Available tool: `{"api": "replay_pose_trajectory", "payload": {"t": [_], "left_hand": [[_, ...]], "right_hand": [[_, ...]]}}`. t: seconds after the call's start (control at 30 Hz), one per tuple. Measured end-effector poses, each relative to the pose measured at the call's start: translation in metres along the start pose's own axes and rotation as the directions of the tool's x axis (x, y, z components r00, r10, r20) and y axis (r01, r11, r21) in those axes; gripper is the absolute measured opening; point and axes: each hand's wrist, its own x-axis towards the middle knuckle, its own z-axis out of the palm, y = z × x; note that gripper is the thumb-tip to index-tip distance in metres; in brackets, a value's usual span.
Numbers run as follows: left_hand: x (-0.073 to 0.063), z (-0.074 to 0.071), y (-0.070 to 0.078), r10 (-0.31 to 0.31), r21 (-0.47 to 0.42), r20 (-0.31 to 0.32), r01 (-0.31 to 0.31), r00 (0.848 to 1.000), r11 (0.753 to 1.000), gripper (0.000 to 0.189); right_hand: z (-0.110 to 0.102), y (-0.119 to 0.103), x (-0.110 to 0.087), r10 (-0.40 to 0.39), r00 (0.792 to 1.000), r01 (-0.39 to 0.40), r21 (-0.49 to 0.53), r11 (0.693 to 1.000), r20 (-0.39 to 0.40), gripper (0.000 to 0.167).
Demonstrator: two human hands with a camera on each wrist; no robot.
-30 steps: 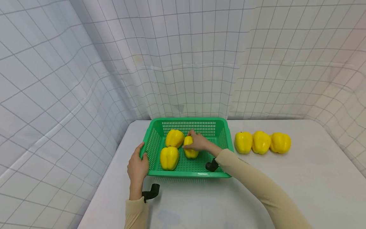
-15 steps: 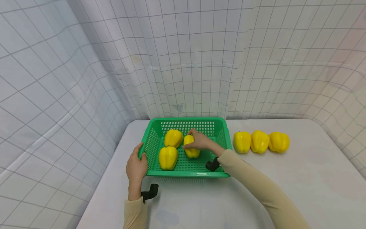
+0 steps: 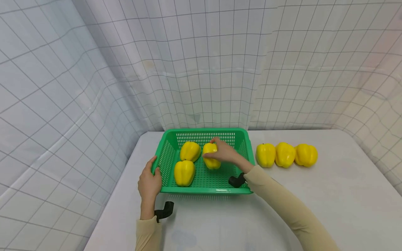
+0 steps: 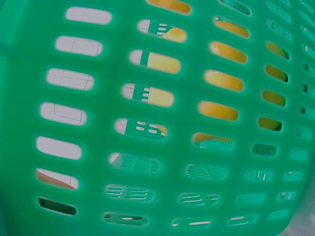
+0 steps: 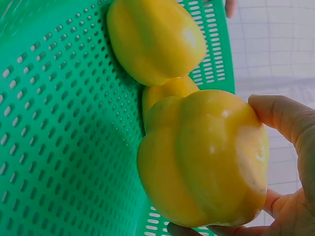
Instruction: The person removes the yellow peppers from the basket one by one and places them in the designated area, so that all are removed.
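Left hand [image 3: 149, 182] gripping green basket [image 3: 205, 190] rim at 9 o'clock; inside, near pepper [image 3: 184, 173] at 8, far pepper [image 3: 190, 151] at 10; right hand's [image 3: 226, 152] fingers grasping glossy pepper [image 5: 202, 160] at far one's 3 o'clock, could slip if pinch slackens

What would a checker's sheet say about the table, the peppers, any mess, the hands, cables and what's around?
Surface: white table, faintly marked.
Things: green basket with two yellow peppers resting inside; three more peppers in a row on the table.
Clutter: nothing seen.
Hands: left hand grips the basket's rim; right hand holds another pepper within the basket's outline.
Cables: nothing seen.
Surroundings: white gridded sheeting.
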Motion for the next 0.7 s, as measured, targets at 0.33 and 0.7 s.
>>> {"api": "replay_pose_trajectory", "payload": {"t": [0.33,0.7], "left_hand": [[-0.001,0.0,0.001,-0.007,-0.005,0.004,0.007,1.0,1.0,0.043],[0.0,0.0,0.002,-0.005,-0.007,0.003,0.005,1.0,1.0,0.043]], "right_hand": [[-0.012,-0.003,-0.009,0.008,0.999,-0.006,0.038,0.999,-0.052,0.065],[-0.025,-0.004,-0.021,0.004,0.991,0.013,0.127,0.992,-0.133,0.063]]}}
